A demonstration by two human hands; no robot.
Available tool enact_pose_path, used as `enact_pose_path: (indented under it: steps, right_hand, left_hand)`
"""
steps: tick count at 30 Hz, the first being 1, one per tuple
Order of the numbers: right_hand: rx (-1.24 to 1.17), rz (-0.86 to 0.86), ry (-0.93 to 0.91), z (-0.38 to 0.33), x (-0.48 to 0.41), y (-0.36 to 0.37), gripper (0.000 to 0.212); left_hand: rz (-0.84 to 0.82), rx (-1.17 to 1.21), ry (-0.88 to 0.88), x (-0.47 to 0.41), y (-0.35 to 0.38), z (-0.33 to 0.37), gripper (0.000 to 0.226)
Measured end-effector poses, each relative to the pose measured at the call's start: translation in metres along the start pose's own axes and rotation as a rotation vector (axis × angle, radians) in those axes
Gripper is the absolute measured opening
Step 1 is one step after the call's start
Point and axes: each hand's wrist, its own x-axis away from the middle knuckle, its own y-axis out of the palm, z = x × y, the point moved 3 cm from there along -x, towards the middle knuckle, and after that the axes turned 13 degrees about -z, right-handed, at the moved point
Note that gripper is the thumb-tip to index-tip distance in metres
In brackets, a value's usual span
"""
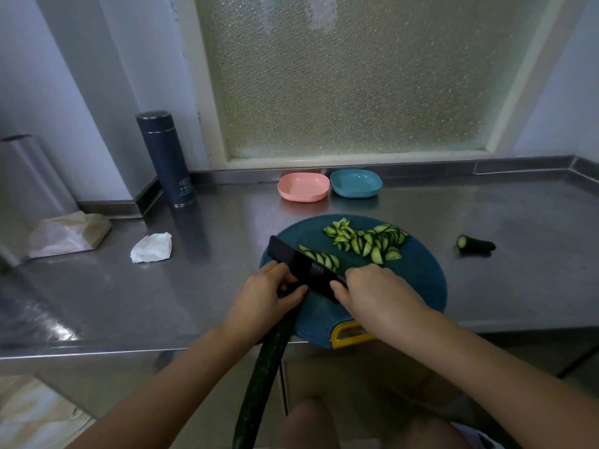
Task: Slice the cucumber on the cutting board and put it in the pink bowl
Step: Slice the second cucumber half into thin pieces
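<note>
Slicing wants the left hand, gripping the cucumber on the cutting board, to tuck fingertips just clear of the black knife clenched in the right hand, pink bowl well beyond the fingers.

The steel counter carries a cutting board, pink bowl, blue bowl, flask, crumpled tissue and cucumber stub.
</note>
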Motion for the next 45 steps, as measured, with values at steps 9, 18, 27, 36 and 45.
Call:
enact_pose_path:
  steps: [9,18,27,36,45]
  right_hand:
    - [0.0,-0.029,0.004,-0.002,-0.001,0.001,0.044]
    - [-0.006,-0.064,0.006,-0.009,-0.015,0.012,0.044]
    - [-0.095,-0.101,0.047,0.004,-0.02,0.014,0.043]
    - [-0.189,-0.139,0.17,0.049,-0.032,-0.004,0.038]
    - [-0.283,-0.149,0.177,0.058,-0.031,-0.013,0.046]
  left_hand:
    - [-0.015,-0.006,-0.015,-0.001,-0.001,0.002,0.016]
    - [-0.013,-0.062,-0.037,-0.001,-0.001,0.003,0.017]
    - [-0.064,-0.152,-0.051,0.0,-0.006,0.013,0.021]
    - [-0.196,-0.259,-0.141,0.003,-0.007,0.026,0.032]
    - [-0.178,-0.289,-0.212,-0.049,-0.008,0.035,0.031]
